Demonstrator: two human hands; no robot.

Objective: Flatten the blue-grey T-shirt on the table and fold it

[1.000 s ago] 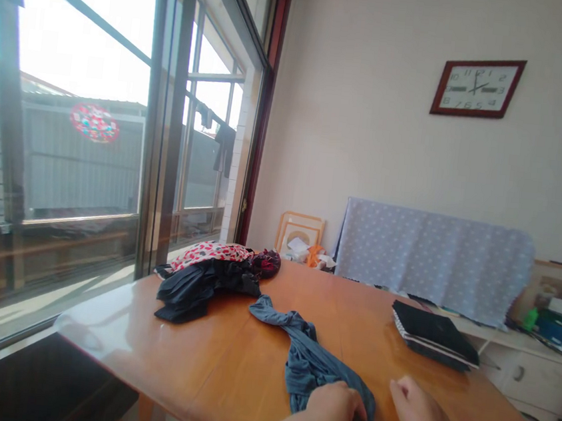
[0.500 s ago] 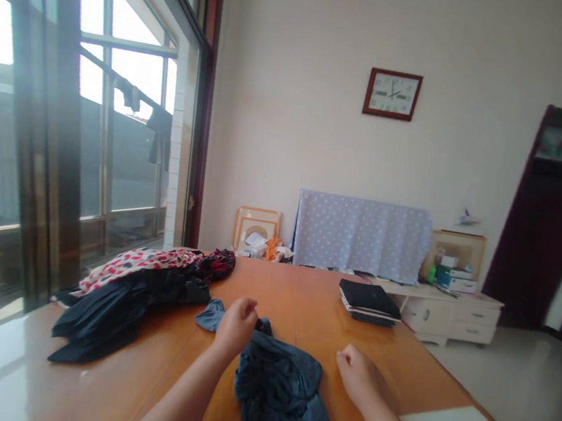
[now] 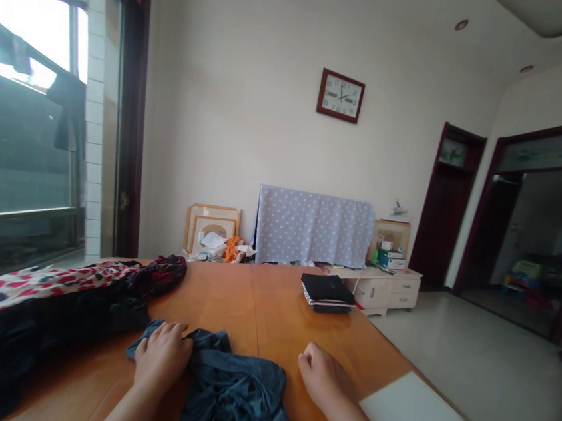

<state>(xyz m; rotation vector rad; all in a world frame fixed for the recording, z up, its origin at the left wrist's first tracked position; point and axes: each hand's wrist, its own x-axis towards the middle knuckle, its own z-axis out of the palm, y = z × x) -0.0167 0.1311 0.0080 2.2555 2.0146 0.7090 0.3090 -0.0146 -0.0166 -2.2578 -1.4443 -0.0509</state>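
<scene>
A crumpled dark blue-teal garment (image 3: 236, 393) lies bunched on the wooden table in front of me. My left hand (image 3: 163, 352) rests on its left end, fingers loosely spread over the cloth and a bit bent. To the right of the garment, apart from it, my right hand (image 3: 320, 374) is curled into a fist near the tabletop. No cloth shows in that fist; its palm side is hidden.
Dark clothes (image 3: 58, 321) and a red-spotted white cloth (image 3: 42, 282) are heaped at the left. A folded dark stack (image 3: 326, 293) sits near the far right edge. A pale flat sheet (image 3: 413, 415) lies at the right corner of the wooden table (image 3: 223, 285).
The view has turned to the right. My left hand has gone from a closed fist above the garment to lying over its left end. My right hand stays a fist beside it.
</scene>
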